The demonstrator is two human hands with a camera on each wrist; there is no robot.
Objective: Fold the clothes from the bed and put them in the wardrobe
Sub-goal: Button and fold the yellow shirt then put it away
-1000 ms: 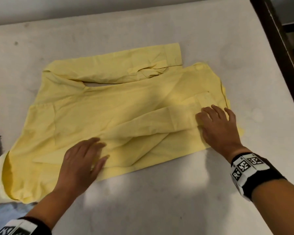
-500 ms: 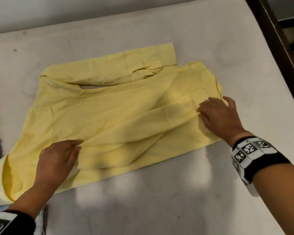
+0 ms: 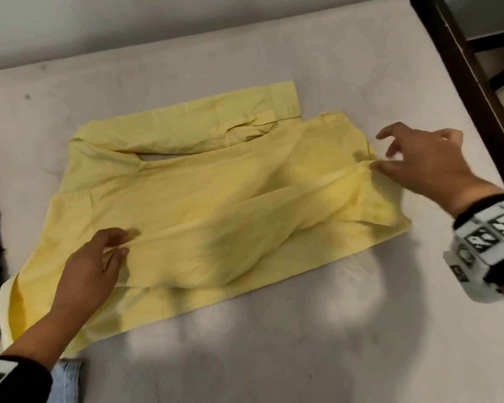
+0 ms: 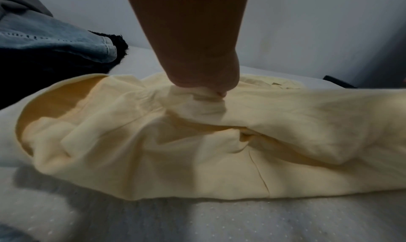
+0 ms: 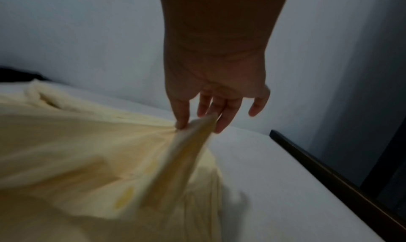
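Both hands, left hand point(image 3: 85, 266) and right hand point(image 3: 428, 161), pinch the yellow shirt point(image 3: 204, 205) (left fingertips seemingly buried in cloth)

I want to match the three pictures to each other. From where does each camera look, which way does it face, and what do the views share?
Head: above the bed, looking forward and down at the yellow shirt; left hand, right hand and both wrist bands show.
Left wrist: low, looking along the forearm; the left hand grips bunched shirt; blue denim lies behind.
Right wrist: looking along the right hand, which pinches a shirt edge; dark bed frame to the right.
Shared: all three show the shirt.
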